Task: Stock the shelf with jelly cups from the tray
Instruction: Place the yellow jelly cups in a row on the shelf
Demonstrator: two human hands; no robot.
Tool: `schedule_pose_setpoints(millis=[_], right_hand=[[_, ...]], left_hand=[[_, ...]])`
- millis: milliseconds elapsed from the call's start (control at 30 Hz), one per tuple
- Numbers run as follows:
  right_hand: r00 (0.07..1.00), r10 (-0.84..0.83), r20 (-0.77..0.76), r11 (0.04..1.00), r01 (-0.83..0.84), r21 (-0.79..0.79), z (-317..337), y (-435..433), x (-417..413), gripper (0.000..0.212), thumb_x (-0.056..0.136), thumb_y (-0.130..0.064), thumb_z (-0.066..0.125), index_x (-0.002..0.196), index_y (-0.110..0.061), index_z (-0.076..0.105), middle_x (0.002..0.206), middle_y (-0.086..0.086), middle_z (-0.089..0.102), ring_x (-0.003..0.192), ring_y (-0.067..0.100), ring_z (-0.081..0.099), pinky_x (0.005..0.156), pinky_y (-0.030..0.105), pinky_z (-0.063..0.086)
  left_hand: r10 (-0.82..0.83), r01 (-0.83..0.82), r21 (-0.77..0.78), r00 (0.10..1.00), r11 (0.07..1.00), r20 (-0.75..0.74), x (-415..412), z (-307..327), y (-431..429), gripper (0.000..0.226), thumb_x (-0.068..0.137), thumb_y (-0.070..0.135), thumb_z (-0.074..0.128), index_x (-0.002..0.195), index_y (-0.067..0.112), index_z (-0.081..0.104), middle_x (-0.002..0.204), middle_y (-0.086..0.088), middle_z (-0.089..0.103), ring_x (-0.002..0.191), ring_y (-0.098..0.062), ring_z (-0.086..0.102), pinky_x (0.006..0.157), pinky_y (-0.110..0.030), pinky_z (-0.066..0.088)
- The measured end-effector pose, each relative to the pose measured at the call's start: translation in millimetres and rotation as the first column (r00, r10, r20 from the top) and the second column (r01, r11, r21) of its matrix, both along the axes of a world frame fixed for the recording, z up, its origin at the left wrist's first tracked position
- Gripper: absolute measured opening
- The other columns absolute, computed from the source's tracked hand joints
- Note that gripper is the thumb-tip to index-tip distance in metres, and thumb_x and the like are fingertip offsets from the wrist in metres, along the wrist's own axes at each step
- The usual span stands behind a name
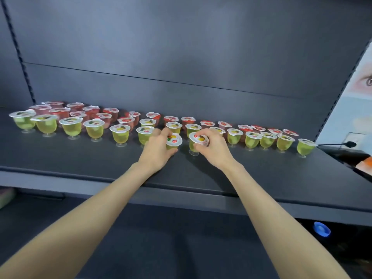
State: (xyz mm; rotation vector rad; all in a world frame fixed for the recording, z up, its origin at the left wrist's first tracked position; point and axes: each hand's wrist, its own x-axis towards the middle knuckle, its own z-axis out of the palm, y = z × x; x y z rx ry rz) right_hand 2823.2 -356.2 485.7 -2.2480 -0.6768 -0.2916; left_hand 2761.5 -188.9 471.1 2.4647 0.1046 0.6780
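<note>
The left hand was curled round the left cup, thumb low on its side and fingers behind it; the lid tipped toward the camera, and the foot was hidden, so whether it had reached the shelf could not be told; the right hand pinched the right cup near its lid, with the small foot seemingly on the shelf; both cups sat in the gap in the front row of green cups, with the red cups just behind; the tray was out of view. The chief risk looked to be toppling; each cup stood on a narrow stem foot under a wide bowl, so a cup let go while tilted would likely roll over; a fallen cup could knock its neighbours down in a chain, since the row was tightly packed. The left fingers lay close against the green cup beside them, and a careless withdrawal might drag it over. The two held cups were near each other, and their lid rims might catch. Squeezing the thin walls too hard might lift a foil lid.
</note>
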Motion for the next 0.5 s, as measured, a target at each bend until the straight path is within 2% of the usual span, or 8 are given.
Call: schedule_pose_setpoints(millis=[100, 133, 200, 233, 300, 400, 500], right_hand=[[0.999, 0.037, 0.017, 0.997, -0.036, -0.062, -3, 6, 16, 0.032, 0.089, -0.009, 0.062, 0.12, -0.015, 0.057, 0.136, 0.001, 0.04, 0.106, 0.008, 0.045, 0.069, 0.001, 0.037], [0.998, 0.058, 0.024, 0.995, -0.056, -0.084, -5, 8, 20, 0.032, 0.089, -0.009, 0.061, 0.12, -0.014, 0.056, 0.135, 0.001, 0.038, 0.105, 0.01, 0.047, 0.075, 0.005, 0.041], [0.995, 0.091, 0.049, 0.986, -0.084, -0.145, -10, 9, 27, 0.028, 0.091, -0.01, 0.057, 0.119, -0.016, 0.052, 0.13, 0.001, 0.035, 0.101, 0.016, 0.052, 0.088, 0.026, 0.049], [0.993, 0.101, 0.058, 0.98, -0.089, -0.177, -12, 9, 29, 0.026, 0.093, -0.01, 0.055, 0.118, -0.017, 0.05, 0.128, 0.001, 0.034, 0.098, 0.016, 0.053, 0.091, 0.034, 0.049], [0.99, 0.113, 0.082, 0.968, -0.091, -0.236, -10, 11, 31, 0.024, 0.095, -0.012, 0.052, 0.117, -0.019, 0.047, 0.128, 0.002, 0.035, 0.094, 0.019, 0.056, 0.088, 0.04, 0.05], [0.985, 0.126, 0.119, 0.956, -0.089, -0.281, -6, 16, 30, 0.021, 0.096, -0.011, 0.05, 0.116, -0.018, 0.047, 0.129, 0.005, 0.038, 0.096, 0.026, 0.057, 0.084, 0.039, 0.05], [0.985, 0.109, 0.133, 0.963, -0.072, -0.258, -5, 18, 26, 0.02, 0.095, -0.009, 0.051, 0.114, -0.016, 0.049, 0.13, 0.004, 0.041, 0.102, 0.024, 0.055, 0.077, 0.028, 0.044]], left_hand=[[0.035, -0.035, 0.033, 0.999, 0.999, -0.019, 11, 1, -3, 0.044, 0.085, 0.018, 0.068, 0.123, 0.008, 0.049, 0.124, -0.016, 0.048, 0.108, -0.032, 0.051, 0.09, -0.032, 0.04], [0.046, -0.045, 0.045, 0.999, 0.998, -0.024, 14, 0, -5, 0.044, 0.086, 0.018, 0.067, 0.124, 0.006, 0.048, 0.125, -0.016, 0.047, 0.108, -0.033, 0.052, 0.089, -0.032, 0.04], [0.07, -0.067, 0.091, 0.997, 0.994, -0.034, 19, -2, -6, 0.041, 0.089, 0.019, 0.063, 0.123, 0.004, 0.048, 0.128, -0.016, 0.043, 0.107, -0.035, 0.053, 0.087, -0.034, 0.042], [0.077, -0.072, 0.119, 0.997, 0.99, -0.03, 21, -3, -6, 0.04, 0.09, 0.02, 0.062, 0.122, 0.002, 0.048, 0.129, -0.016, 0.041, 0.104, -0.035, 0.055, 0.086, -0.036, 0.043], [0.077, -0.072, 0.167, 0.997, 0.983, -0.019, 23, -3, -5, 0.038, 0.091, 0.023, 0.061, 0.119, 0.0, 0.048, 0.129, -0.015, 0.038, 0.098, -0.036, 0.057, 0.085, -0.039, 0.045], [0.073, -0.057, 0.275, 0.996, 0.96, -0.048, 25, 2, -1, 0.039, 0.091, 0.025, 0.06, 0.118, -0.001, 0.048, 0.124, -0.015, 0.041, 0.1, -0.036, 0.055, 0.082, -0.038, 0.044], [0.062, -0.019, 0.368, 0.993, 0.93, -0.105, 23, 7, 4, 0.04, 0.092, 0.025, 0.059, 0.121, 0.002, 0.045, 0.124, -0.014, 0.044, 0.105, -0.036, 0.054, 0.079, -0.041, 0.044]])
